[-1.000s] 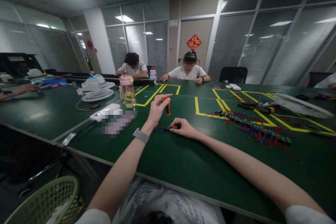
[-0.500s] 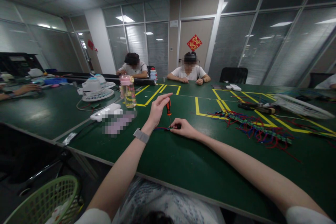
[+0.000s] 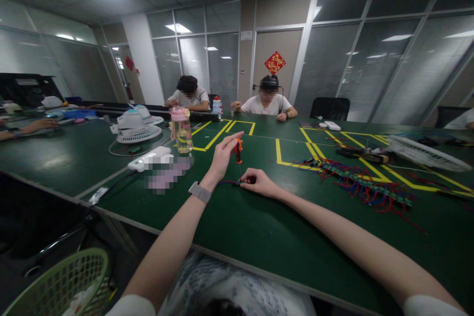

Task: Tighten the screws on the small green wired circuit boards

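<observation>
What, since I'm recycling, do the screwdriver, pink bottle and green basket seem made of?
Screwdriver: orange and black handle, likely plastic or rubber; thin, straight shaft, probably metal; finish unclear.
Bottle: clear body showing liquid, plastic or glass; smooth pink lid, probably plastic.
Basket: dull, even lattice, likely moulded plastic.

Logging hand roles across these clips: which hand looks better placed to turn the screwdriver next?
The left hand, probably: it is up at the handle of the screwdriver, while the right hand sits low beside the tip, at the small circuit board.
</observation>
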`<state>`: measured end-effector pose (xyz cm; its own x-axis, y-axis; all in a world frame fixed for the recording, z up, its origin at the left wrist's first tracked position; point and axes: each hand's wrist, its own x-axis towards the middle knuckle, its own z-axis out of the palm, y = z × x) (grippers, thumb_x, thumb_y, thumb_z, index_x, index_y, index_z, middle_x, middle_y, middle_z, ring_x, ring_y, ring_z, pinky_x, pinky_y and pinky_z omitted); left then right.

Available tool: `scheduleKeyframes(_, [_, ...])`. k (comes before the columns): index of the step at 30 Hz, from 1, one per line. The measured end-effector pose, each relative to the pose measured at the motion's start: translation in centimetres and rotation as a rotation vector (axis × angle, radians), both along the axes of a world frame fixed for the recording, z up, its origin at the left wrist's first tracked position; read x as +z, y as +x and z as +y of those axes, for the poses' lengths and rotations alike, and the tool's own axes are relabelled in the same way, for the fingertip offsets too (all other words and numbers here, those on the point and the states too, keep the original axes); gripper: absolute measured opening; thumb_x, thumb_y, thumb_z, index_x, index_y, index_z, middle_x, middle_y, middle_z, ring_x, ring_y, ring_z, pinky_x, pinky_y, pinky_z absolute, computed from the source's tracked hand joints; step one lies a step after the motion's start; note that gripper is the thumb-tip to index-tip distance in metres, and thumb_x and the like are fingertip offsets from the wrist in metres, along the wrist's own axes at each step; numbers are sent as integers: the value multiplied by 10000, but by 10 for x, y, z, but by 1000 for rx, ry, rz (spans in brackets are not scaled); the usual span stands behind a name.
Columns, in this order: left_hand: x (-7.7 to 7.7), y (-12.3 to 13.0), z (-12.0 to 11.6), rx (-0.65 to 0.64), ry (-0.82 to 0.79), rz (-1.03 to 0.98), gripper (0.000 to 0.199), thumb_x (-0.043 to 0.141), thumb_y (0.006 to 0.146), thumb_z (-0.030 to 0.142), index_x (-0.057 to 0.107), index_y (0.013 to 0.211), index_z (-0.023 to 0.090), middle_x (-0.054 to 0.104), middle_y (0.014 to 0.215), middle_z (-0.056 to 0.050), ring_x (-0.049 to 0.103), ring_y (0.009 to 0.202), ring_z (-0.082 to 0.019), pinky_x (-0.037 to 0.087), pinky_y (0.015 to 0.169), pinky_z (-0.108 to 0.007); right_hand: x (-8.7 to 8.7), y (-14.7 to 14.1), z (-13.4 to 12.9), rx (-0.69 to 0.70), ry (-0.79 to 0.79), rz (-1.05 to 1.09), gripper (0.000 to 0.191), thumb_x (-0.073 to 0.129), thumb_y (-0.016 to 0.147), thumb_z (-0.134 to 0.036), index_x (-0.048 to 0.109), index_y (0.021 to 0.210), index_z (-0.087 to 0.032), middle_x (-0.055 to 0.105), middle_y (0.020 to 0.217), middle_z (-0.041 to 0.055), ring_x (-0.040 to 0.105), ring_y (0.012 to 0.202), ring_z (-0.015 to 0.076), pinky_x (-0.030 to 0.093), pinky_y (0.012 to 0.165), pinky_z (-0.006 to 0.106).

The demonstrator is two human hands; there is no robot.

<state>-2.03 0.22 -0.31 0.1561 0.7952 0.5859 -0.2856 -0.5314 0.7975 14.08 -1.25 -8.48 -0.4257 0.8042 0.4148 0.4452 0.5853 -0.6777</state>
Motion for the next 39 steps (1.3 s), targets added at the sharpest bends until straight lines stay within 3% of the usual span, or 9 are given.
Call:
scheduleKeyframes(3, [0,2,-1,-103,-73,-43,347,577,807,348,634,1121,210,645,1086,-77,635,871,-187,501,762,-334,-1,0,0,-3,-3,2,118,666,712,-217,668,803,-141,561,694,-6,496,614,102,399,564,221])
scheduleKeyframes(7, [-1,0,0,74,18,47,338,664,748,332,668,1059,201,662,931,-45,616,812,-152,482,752,-282,-1,0,1,-1,-9,1,126,666,718,-227,670,810,-142,565,701,-3,500,616,102,403,565,222])
scheduleKeyframes(10, [-3,-1,3,148,63,70,290,629,777,329,686,1032,205,643,1038,-53,590,908,-154,465,810,-265,-1,0,1,1,-11,-2,123,667,718,-229,667,809,-146,566,709,-1,502,618,104,406,566,223])
scheduleKeyframes(16, [-1,3,0,-113,-95,-82,353,537,828,318,613,1154,203,588,1219,-93,617,947,-195,511,806,-339,0,0,0,-5,-12,-5,114,669,715,-219,669,803,-148,564,708,-2,503,622,105,408,573,227])
scheduleKeyframes(23, [0,-1,-1,147,71,81,290,666,746,306,689,1016,204,648,1004,-51,591,856,-144,478,783,-258,1,0,-1,0,-4,6,128,673,713,-231,676,809,-147,557,691,-6,498,616,106,403,569,227])
scheduleKeyframes(29, [-1,1,1,-82,-48,-46,338,554,824,337,629,1132,217,612,1150,-76,619,904,-176,514,770,-320,0,0,-1,0,-15,14,124,672,712,-226,672,804,-143,557,686,-8,487,605,101,395,561,224])
scheduleKeyframes(33, [0,1,-2,5,4,19,369,654,758,328,641,1105,202,664,1017,-63,624,838,-160,505,771,-309,2,-1,-2,-4,-11,4,119,674,712,-224,673,802,-146,550,676,-12,474,597,98,389,550,220])
scheduleKeyframes(36, [-1,0,-1,81,60,76,330,675,742,322,675,1052,206,656,1074,-63,597,945,-170,466,863,-297,2,0,-1,-3,-12,7,118,674,711,-227,672,799,-149,546,673,-12,482,602,101,391,550,220])
scheduleKeyframes(39, [-2,1,1,-39,-7,11,314,583,812,344,658,1093,227,601,1213,-71,579,1037,-197,468,874,-322,1,0,-1,2,-15,17,124,668,712,-233,672,799,-145,551,686,-6,494,609,104,397,557,224])
